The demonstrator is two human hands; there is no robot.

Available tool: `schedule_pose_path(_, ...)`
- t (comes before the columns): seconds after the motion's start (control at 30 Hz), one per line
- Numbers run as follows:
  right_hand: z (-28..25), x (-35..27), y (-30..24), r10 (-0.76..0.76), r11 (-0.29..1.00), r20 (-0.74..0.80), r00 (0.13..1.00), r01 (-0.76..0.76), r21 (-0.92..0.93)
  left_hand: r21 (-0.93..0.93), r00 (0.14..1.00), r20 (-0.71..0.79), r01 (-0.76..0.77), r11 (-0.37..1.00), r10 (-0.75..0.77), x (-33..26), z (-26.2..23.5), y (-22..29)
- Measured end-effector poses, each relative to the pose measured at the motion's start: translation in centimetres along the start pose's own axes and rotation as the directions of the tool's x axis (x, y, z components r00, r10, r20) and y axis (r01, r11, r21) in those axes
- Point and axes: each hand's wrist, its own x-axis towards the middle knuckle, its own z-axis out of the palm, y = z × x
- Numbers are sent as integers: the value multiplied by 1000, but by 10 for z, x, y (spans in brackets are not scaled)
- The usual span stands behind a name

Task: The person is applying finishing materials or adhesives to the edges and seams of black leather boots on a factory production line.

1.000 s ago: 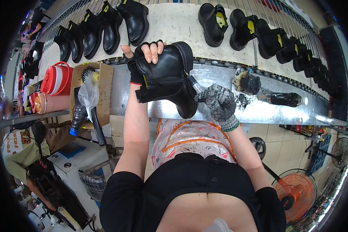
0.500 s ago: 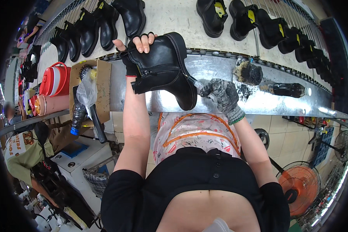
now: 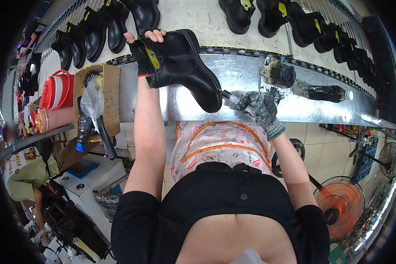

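Observation:
A black ankle boot hangs tilted above the metal bench, toe toward me, a yellow patch showing at its opening. My left hand grips it by the shaft; a dark covering hides most of the palm, while thumb and fingertips show. In a grey knitted glove, my right hand is closed on a thin brush-like tool. Its dark tip meets, or nearly meets, the sole edge near the toe. Further right lie a blackened sponge-like block and a dark bottle with a white cap.
Black boots line the conveyor behind the bench, left and right. A cardboard box with a brush and plastic bag stands left, near a red jug. An orange fan is at lower right. Another person is at left.
The boot has turned, so its zipper side no longer faces up and the yellow patch shows. The boot has shifted slightly left and away; the gloved hand with the tool has moved slightly right.

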Motion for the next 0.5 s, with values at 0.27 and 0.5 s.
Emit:
schedule_pose_path(0.27, -8, -14, 25, 350, 745, -148, 925, -180, 642, 482, 873, -484, 213, 850, 56, 27, -12, -20)
schedule_pose_path(0.5, -2, -7, 40, 480, 587, -197, 855, -146, 796, 898, 827, -267, 28, 438, 495, 3, -60, -49)
